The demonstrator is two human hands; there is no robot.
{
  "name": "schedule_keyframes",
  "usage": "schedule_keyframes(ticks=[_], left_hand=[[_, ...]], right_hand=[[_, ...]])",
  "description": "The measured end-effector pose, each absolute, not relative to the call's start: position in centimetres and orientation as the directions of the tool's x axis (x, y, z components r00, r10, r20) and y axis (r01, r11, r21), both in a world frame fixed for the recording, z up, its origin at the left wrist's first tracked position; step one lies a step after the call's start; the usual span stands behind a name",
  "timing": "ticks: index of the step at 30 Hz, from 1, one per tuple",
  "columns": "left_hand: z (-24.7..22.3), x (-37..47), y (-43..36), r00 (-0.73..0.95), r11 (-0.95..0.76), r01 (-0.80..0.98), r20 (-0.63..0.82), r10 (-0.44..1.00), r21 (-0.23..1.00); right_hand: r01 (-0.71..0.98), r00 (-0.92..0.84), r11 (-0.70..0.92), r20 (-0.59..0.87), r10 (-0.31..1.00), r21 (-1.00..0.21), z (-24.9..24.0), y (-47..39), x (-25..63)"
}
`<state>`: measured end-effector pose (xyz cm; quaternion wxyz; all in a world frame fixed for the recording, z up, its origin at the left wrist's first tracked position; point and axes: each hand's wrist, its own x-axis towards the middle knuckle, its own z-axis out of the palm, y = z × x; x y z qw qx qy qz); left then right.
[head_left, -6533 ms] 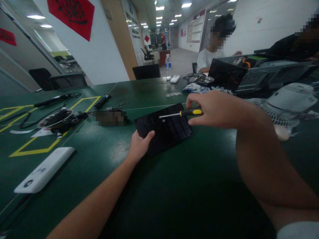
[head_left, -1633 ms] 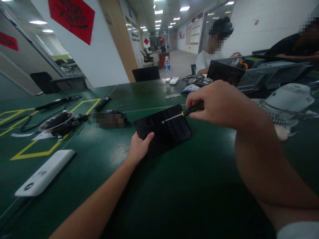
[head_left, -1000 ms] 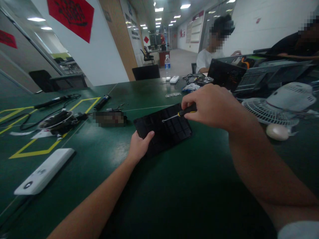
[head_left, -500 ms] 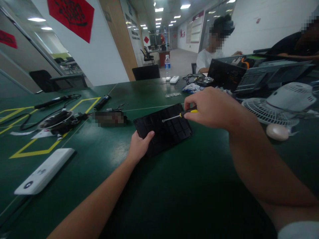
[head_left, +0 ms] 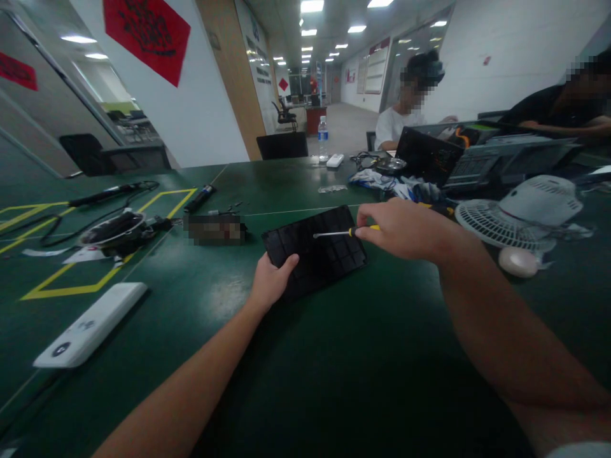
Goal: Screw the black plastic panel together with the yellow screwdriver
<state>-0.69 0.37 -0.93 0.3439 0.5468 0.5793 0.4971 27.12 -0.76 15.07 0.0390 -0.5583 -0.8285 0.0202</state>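
A flat black rectangular panel (head_left: 329, 254) with a grid of ridges lies tilted on the green table (head_left: 305, 356). My left hand (head_left: 274, 277) grips its left edge, thumb on top and the other fingers hidden behind it. My right hand (head_left: 396, 229) pinches the yellow and black handle of a screwdriver (head_left: 334, 233) over the panel's right edge. The metal shaft points left, and its tip is over the middle of the panel. Whether the tip touches the surface I cannot tell.
A white fan (head_left: 539, 203) and a round pale object (head_left: 518, 261) are at the right. A white power strip (head_left: 90, 326) and bundled cables (head_left: 114, 229) are at the left. Beyond stand a water bottle (head_left: 323, 140) and a person (head_left: 401, 124).
My right hand and the screwdriver handle have dropped lower, so the shaft lies nearer level. The view has shifted slightly. My left hand still holds the panel.
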Motion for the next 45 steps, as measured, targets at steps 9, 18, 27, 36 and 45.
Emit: schedule_keyframes(ticks=[9,18,27,36,45], left_hand=[[-1.2,-0.6,0.7,-0.149,-0.133,0.228,0.170,0.974,0.964],[-0.4,-2.0,1.5,-0.086,-0.088,0.171,0.103,0.991,0.981],[-0.5,-2.9,1.6,-0.059,-0.089,0.232,0.106,0.993,0.969],[-1.1,-3.0,1.8,-0.103,-0.067,0.275,0.099,0.990,0.959],[-0.9,-3.0,1.7,-0.125,-0.061,0.286,0.100,0.987,0.956]], right_hand=[[0.879,-0.399,0.329,-0.153,0.904,-0.346,13.2,0.7,30.8],[0.850,-0.371,0.413,0.185,0.910,-0.325,14.1,-0.6,31.1],[0.817,-0.424,0.545,0.447,0.788,-0.185,15.5,-1.0,29.2],[0.772,-0.540,0.633,0.458,0.707,-0.067,15.7,-1.4,29.5],[0.795,-0.539,0.606,0.419,0.731,-0.034,15.7,-1.2,29.3]])
